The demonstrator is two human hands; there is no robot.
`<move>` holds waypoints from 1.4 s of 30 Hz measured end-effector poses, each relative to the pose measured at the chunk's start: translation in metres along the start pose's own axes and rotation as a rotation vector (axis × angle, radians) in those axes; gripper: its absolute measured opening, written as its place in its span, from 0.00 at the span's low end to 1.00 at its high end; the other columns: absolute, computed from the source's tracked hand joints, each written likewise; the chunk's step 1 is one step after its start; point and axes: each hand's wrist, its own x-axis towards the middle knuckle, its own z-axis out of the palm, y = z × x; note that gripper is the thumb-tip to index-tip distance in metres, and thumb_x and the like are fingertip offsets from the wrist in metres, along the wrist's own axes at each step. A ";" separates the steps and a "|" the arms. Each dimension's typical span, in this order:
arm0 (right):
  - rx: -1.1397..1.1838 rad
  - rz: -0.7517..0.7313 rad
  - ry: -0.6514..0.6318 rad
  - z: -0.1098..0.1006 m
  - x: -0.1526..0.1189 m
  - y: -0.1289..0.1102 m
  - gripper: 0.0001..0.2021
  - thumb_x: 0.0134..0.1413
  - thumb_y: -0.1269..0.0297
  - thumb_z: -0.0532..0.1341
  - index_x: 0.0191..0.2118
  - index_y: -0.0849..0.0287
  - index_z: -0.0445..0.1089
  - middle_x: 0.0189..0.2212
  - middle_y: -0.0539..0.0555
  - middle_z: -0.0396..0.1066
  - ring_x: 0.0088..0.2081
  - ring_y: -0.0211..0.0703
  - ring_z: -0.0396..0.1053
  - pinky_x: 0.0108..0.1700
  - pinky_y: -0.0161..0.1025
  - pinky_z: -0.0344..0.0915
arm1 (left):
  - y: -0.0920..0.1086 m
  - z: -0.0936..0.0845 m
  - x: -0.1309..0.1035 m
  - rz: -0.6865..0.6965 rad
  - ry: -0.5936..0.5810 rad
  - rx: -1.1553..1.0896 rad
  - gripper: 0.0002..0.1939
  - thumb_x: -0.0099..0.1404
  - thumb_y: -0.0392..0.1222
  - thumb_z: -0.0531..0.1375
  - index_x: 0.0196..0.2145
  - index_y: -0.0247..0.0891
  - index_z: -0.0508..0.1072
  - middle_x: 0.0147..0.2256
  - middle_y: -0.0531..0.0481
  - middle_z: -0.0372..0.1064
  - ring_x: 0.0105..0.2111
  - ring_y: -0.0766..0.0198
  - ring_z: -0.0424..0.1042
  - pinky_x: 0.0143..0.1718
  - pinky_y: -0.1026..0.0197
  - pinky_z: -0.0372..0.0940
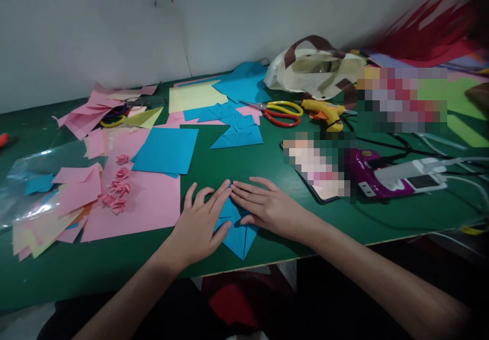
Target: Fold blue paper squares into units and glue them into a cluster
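Observation:
A folded blue paper [241,234] lies near the table's front edge, one corner pointing toward me. My left hand [204,220] rests on its left side, index and middle fingertips at the top point, thumb on the paper, the other fingers spread. From the right, my right hand [265,202] presses its fingertips on the same top point, with its thumb lower on the paper. The fingertips of both hands nearly touch. Blue square sheets [166,150] lie just beyond my left hand, and folded blue pieces [239,134] lie farther back.
Pink paper roses [118,202] sit on a pink sheet [153,202] at left, beside paper scraps. Scissors [282,113], a yellow glue gun [328,113] and a cloth bag [313,73] stand behind. A phone [317,172] and purple power strip [382,177] with cables lie right.

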 end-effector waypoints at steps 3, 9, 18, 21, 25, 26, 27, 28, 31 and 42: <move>0.012 0.045 -0.042 -0.001 -0.004 -0.003 0.23 0.63 0.56 0.49 0.59 0.63 0.57 0.57 0.61 0.59 0.61 0.46 0.53 0.60 0.55 0.50 | 0.000 0.002 -0.001 0.004 -0.005 0.018 0.34 0.67 0.54 0.47 0.65 0.39 0.40 0.64 0.49 0.46 0.52 0.49 0.55 0.58 0.38 0.39; 0.025 0.085 -0.112 -0.003 -0.009 -0.005 0.24 0.64 0.58 0.47 0.62 0.64 0.51 0.61 0.59 0.53 0.64 0.45 0.45 0.61 0.57 0.45 | 0.000 0.003 -0.001 0.004 -0.019 0.048 0.36 0.67 0.57 0.46 0.65 0.39 0.39 0.64 0.50 0.43 0.53 0.49 0.54 0.58 0.37 0.37; 0.090 0.166 -0.120 -0.009 -0.015 -0.013 0.24 0.62 0.61 0.51 0.62 0.59 0.51 0.60 0.60 0.53 0.63 0.47 0.46 0.60 0.62 0.42 | 0.001 0.002 -0.001 -0.005 0.001 0.064 0.35 0.66 0.56 0.48 0.65 0.41 0.41 0.63 0.47 0.48 0.53 0.49 0.56 0.58 0.37 0.38; 0.126 0.192 -0.100 -0.011 -0.021 -0.013 0.23 0.62 0.63 0.50 0.62 0.56 0.51 0.59 0.58 0.56 0.62 0.47 0.48 0.61 0.64 0.37 | 0.001 0.002 -0.001 -0.008 -0.012 0.051 0.34 0.67 0.55 0.48 0.64 0.41 0.42 0.64 0.48 0.46 0.54 0.48 0.56 0.58 0.37 0.37; 0.171 0.214 -0.071 -0.015 -0.033 -0.012 0.23 0.63 0.67 0.48 0.62 0.54 0.49 0.57 0.56 0.60 0.61 0.45 0.51 0.61 0.64 0.31 | 0.001 0.001 -0.001 -0.013 -0.029 0.039 0.33 0.67 0.55 0.48 0.64 0.42 0.43 0.64 0.49 0.44 0.54 0.48 0.54 0.58 0.37 0.36; 0.176 0.218 -0.059 -0.016 -0.036 -0.012 0.23 0.63 0.69 0.48 0.63 0.54 0.48 0.57 0.56 0.61 0.61 0.45 0.52 0.61 0.64 0.31 | 0.001 0.001 -0.001 -0.014 -0.032 0.038 0.33 0.67 0.55 0.48 0.64 0.42 0.44 0.64 0.50 0.44 0.54 0.48 0.54 0.58 0.37 0.36; 0.178 0.222 -0.046 -0.017 -0.039 -0.011 0.24 0.63 0.70 0.48 0.63 0.54 0.47 0.56 0.56 0.62 0.60 0.44 0.54 0.61 0.64 0.30 | 0.002 0.001 -0.001 -0.015 -0.033 0.038 0.33 0.67 0.55 0.48 0.64 0.42 0.44 0.64 0.50 0.43 0.54 0.48 0.54 0.58 0.36 0.36; 0.177 0.228 -0.032 -0.017 -0.042 -0.011 0.24 0.63 0.70 0.48 0.63 0.53 0.46 0.55 0.56 0.63 0.60 0.44 0.55 0.61 0.63 0.30 | 0.002 0.001 -0.001 -0.016 -0.034 0.037 0.33 0.67 0.54 0.48 0.64 0.42 0.44 0.64 0.50 0.43 0.54 0.48 0.54 0.58 0.36 0.37; 0.184 0.257 0.020 -0.017 -0.048 -0.010 0.27 0.63 0.72 0.47 0.64 0.52 0.41 0.53 0.56 0.66 0.56 0.42 0.61 0.61 0.62 0.31 | 0.002 0.000 -0.001 -0.015 -0.034 0.037 0.32 0.67 0.55 0.48 0.64 0.42 0.44 0.64 0.50 0.43 0.54 0.48 0.55 0.57 0.36 0.38; 0.114 0.236 0.367 -0.018 -0.050 -0.006 0.17 0.56 0.74 0.58 0.51 0.53 0.62 0.31 0.48 0.75 0.30 0.34 0.73 0.55 0.50 0.58 | 0.001 0.001 0.000 0.001 -0.043 0.050 0.33 0.67 0.54 0.48 0.64 0.41 0.43 0.65 0.50 0.42 0.54 0.48 0.54 0.57 0.36 0.35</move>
